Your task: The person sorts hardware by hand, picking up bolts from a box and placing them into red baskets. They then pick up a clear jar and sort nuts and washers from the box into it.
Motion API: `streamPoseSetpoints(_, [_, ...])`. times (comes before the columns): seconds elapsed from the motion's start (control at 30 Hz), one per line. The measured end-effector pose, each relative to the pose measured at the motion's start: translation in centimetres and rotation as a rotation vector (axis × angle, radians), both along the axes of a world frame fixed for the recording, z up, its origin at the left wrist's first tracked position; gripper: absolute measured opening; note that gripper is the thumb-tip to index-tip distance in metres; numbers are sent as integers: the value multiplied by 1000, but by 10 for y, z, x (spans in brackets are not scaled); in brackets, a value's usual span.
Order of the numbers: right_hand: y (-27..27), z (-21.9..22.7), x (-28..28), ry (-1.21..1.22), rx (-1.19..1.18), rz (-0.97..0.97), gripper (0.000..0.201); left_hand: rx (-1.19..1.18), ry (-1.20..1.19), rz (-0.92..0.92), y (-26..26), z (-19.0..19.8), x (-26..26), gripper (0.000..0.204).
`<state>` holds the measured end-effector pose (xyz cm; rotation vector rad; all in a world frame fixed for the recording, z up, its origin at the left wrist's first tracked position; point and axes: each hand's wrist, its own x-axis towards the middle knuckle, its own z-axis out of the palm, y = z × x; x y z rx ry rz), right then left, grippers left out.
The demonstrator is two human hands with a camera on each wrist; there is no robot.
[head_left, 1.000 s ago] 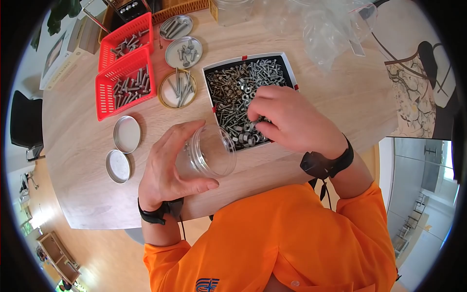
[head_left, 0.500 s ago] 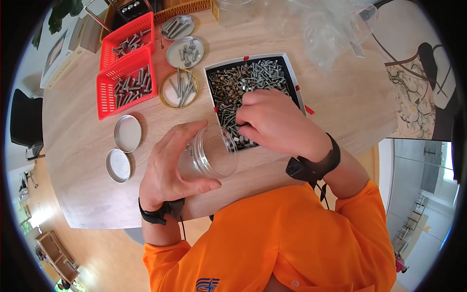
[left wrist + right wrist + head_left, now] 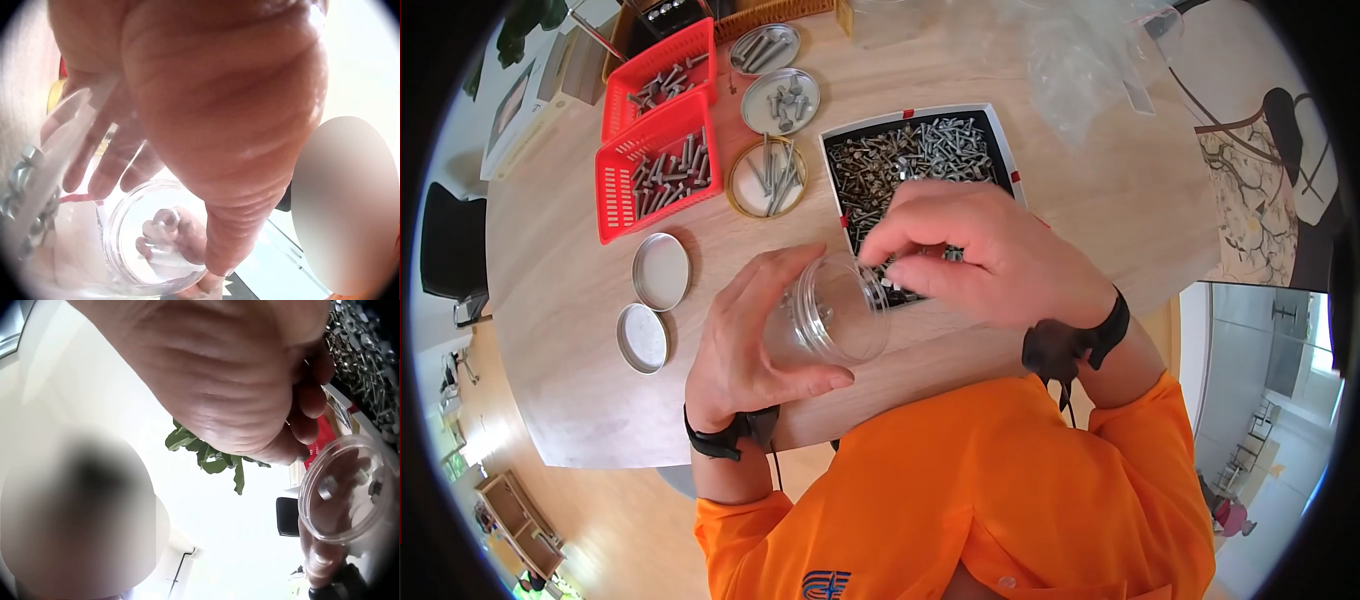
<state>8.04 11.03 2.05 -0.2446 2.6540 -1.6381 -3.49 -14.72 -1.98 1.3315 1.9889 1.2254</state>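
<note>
My left hand (image 3: 745,325) holds a clear plastic jar (image 3: 840,310) on its side, fingers along its far side and thumb along its near side. The jar's mouth faces right, towards the box. Metal nuts (image 3: 28,187) lie inside it, and one shiny nut (image 3: 327,487) shows within the mouth ring. My right hand (image 3: 990,255) hovers over the near edge of the box of screws, bolts and nuts (image 3: 875,165), its fingertips close to the jar's mouth. Index finger and thumb stand apart with a gap between them. The wrist hides part of the box.
Two red baskets (image 3: 603,195) of bolts stand at the back left. Beside them, round lids (image 3: 740,200) carry sorted bolts. Two more lids (image 3: 662,270) lie to the left of the jar. Clear plastic bags (image 3: 1085,75) lie at the back right.
My right hand dipped into the nuts in the box, then lifted and came left to the jar's mouth, finger and thumb parting. My left hand and the jar stay put.
</note>
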Motion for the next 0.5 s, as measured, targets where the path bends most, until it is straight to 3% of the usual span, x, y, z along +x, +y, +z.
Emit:
streamPoseSetpoints(0.03, [7,-9,0,130,200,-4,15,-4,8,3,0,0,0,102])
streamPoseSetpoints(0.13, [20,-27,6,124,581,66,14,4,27,0,1,0,0,103])
streamPoseSetpoints(0.23, [13,-28,7,89,704,61,13,5,27,-3,1,0,1,103])
streamPoseSetpoints(0.33, [13,-36,3,146,642,9,12,0,19,0,0,0,0,102])
streamPoseSetpoints(0.5, [-4,-8,2,32,110,-31,12,-1,1,-9,1,-2,0,102])
